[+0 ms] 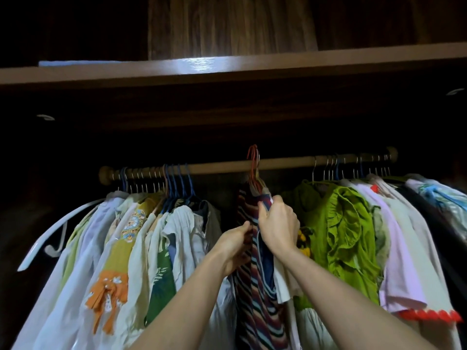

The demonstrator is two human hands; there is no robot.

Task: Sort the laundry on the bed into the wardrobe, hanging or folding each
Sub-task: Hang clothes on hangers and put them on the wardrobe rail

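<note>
Both hands are up inside the wardrobe, working on a striped garment [255, 286] that hangs from a red hanger [253, 160] hooked over the wooden rail [227, 168]. It occupies the open gap in the middle of the rail, between a packed group of pale clothes [141, 236] on the left and a green ruffled top [346, 236] with more clothes on the right.

The right hand [279, 223] is higher and nearer the hanger. Its fingers are curled round the garment's upper edge, just below the hanger's shoulder, gripping the cloth. The left hand [233, 246] sits lower and to the left, fingers pinching the striped fabric at its left side.

The garment's long axis runs straight down from the hook, so it lies directly under the right hand's fingers and to the right of the left hand's. The hanging itself looks done, since the hook is over the rail; what remains appears to be straightening the cloth on the hanger. That would likely mean pulling downward along the garment's length, with the left hand better placed to smooth it while the right steadies the top.

A wooden shelf [328, 61] runs above the rail. A white hanger [50, 238] pokes out at the far left.
</note>
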